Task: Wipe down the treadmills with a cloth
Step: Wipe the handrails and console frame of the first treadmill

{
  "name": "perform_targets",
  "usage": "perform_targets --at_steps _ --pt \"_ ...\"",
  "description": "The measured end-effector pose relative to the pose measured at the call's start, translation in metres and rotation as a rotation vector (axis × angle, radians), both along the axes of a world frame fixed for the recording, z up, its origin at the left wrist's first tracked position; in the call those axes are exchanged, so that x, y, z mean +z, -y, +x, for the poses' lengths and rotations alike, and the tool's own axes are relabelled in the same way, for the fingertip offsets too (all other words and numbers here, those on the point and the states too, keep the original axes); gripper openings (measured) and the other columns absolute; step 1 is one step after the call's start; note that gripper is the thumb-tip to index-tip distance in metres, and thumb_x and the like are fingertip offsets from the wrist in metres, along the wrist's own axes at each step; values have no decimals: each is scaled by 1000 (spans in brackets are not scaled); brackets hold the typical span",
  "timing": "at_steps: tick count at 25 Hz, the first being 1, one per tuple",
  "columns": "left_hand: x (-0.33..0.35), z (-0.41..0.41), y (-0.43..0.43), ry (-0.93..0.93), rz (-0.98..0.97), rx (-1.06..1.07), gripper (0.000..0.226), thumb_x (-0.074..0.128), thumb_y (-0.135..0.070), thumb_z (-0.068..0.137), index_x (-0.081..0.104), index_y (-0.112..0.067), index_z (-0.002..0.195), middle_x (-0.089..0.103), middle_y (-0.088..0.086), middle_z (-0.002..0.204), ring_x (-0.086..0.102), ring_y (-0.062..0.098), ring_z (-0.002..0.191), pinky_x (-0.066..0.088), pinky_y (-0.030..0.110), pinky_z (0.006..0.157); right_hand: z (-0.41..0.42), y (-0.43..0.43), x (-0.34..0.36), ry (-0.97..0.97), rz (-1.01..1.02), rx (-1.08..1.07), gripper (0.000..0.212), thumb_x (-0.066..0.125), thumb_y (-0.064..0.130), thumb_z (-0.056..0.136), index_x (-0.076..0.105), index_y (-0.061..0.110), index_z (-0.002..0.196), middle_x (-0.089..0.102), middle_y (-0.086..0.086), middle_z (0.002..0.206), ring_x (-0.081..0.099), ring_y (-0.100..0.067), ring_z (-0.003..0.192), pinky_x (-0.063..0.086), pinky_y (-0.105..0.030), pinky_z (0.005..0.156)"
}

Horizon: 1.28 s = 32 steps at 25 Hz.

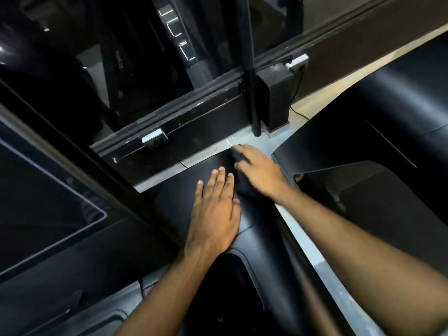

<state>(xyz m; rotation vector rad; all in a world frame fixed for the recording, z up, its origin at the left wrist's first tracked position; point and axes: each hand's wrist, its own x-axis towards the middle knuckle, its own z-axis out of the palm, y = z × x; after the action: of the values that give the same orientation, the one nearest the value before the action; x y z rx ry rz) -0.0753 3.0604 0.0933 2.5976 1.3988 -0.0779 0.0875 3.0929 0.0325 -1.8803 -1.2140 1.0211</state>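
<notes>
Black treadmill cover [194, 175]: lying under both hands
Dark cloth [244, 187]: lying on cover under right hand
Left hand [213, 212]: pressing flat, fingers straight
Right hand [259, 170]: covering cloth, fingers' grip unclear

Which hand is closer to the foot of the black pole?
Right. The right hand is just before the foot of the black pole; the left hand rests farther back and to the left.
</notes>
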Motion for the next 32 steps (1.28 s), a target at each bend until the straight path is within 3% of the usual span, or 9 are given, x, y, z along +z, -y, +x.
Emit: perform_targets --at_steps 2,7,11,15,19,23,27,30,32 --pt "-3 -3 3 -14 -18 5 59 25 -32 98 16 -16 154 4 2 164 -2 15 150 -1 42 122 4 -11 3 -178 -183 -149 45 49 42 95 51 49 139 52 6 148 47 -20 134 36 -29 100" --pt "-1 0 7 -34 -27 -23 61 17 -31 95 15 -17 154 6 3 164 -2 17 151 0 43 122 -22 40 1 173 147 -26 44 48 36 100 48 43 144 40 14 156 36 -12 141 28 -28 114" --pt "1 -2 22 -47 -72 -15 56 27 -30 103 11 -18 155 -2 0 164 -11 14 149 -6 40 122 -1 30 -7 -14 -231 -67 41 43 39 96 50 40 137 51 3 148 48 -25 131 37 -33 105" --pt "3 -10 33 -52 -78 -70 58 29 -27 101 9 -18 155 -2 1 164 -10 13 149 -4 40 122 -36 77 -3 242 63 -16 51 33 44 93 42 43 143 42 10 152 41 -20 136 39 -42 110" --pt "2 -15 45 -76 -81 -54 57 25 -34 103 8 -18 155 -5 -1 163 -12 12 149 -7 38 122 -4 75 1 -163 -350 -220 35 38 35 97 57 32 127 57 -3 139 52 -29 125 41 -38 103" --pt "3 -13 53 -62 -75 -69 58 26 -35 103 10 -17 155 -2 1 164 -11 14 149 -4 40 122 -37 122 4 178 -48 -199 44 40 41 97 44 44 141 48 13 146 47 -21 129 43 -39 104" --pt "4 -17 62 -60 -94 -75 57 27 -35 103 11 -18 155 -1 0 164 -10 14 149 -4 39 122 -15 116 3 -40 -341 -236 36 33 41 96 53 36 125 56 0 139 52 -29 123 42 -40 100" --pt "6 -16 67 -76 -80 -106 57 26 -36 103 10 -18 155 -3 0 164 -11 14 149 -4 39 122 -56 154 16 294 -12 -175 46 36 41 98 41 43 143 44 12 149 45 -21 130 47 -41 100" --pt "5 -15 67 -81 -72 -115 57 25 -36 103 9 -18 155 -4 0 164 -12 15 149 -5 40 122 -29 140 1 217 -51 -152 43 36 40 98 43 41 141 47 9 148 47 -23 129 46 -41 99"
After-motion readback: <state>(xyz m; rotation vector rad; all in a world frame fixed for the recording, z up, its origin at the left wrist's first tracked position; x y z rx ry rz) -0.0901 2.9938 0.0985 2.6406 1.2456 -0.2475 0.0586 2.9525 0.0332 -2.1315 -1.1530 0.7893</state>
